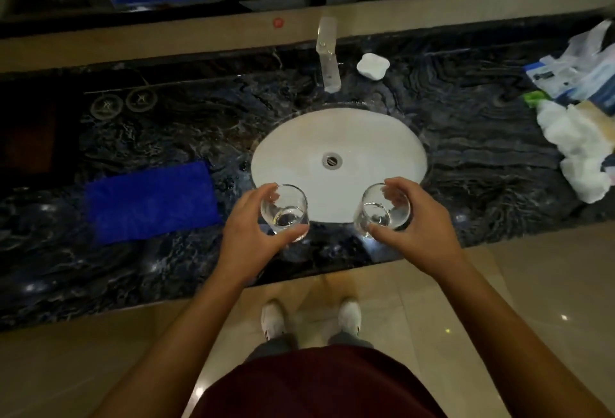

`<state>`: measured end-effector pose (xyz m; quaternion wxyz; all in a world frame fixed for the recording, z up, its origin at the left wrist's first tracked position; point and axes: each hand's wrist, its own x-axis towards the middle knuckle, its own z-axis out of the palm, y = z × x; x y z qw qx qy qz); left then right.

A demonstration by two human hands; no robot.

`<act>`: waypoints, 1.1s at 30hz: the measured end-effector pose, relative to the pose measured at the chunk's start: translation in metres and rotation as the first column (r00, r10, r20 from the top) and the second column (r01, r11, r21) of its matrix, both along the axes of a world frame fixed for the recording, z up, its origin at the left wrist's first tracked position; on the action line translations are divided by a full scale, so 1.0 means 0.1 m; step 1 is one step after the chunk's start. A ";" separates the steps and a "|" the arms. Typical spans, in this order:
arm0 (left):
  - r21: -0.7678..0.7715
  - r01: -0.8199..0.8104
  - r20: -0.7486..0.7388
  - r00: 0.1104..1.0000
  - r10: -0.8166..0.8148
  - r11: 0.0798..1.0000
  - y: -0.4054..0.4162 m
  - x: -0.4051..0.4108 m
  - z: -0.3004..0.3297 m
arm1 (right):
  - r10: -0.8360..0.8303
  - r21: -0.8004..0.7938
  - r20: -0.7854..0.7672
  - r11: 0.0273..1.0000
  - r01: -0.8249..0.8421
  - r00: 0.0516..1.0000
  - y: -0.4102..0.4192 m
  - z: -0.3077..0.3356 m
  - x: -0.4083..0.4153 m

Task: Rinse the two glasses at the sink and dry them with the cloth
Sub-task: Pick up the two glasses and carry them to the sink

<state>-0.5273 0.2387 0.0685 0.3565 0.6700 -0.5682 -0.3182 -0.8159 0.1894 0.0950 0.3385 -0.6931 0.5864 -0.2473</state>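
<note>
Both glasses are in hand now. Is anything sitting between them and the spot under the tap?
Nothing visible. The left hand grips one glass, the right hand the other glass, both at the near rim of the sink. The basin up to the faucet holds only its drain.

The scene is dim and warm-toned, with no strong shadows. The brightest area is the white oval ceramic sink basin (337, 138), evenly lit. Small specular glints dot the glossy dark veined marble countertop (482, 138), and 2 or 3 pinpoint reflections show on the polished beige floor tiles (549, 301). The whole view is soft and slightly blurred. Wide-angle distortion bows the counter's straight edges, and the corners are darker and smeared.
</note>
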 end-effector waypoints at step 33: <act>0.283 -0.157 0.113 0.985 0.130 0.946 0.17 -0.26 -0.80 | 0.255 0.179 -0.144 0.957 -0.228 0.956 -0.22 -1.09 -0.25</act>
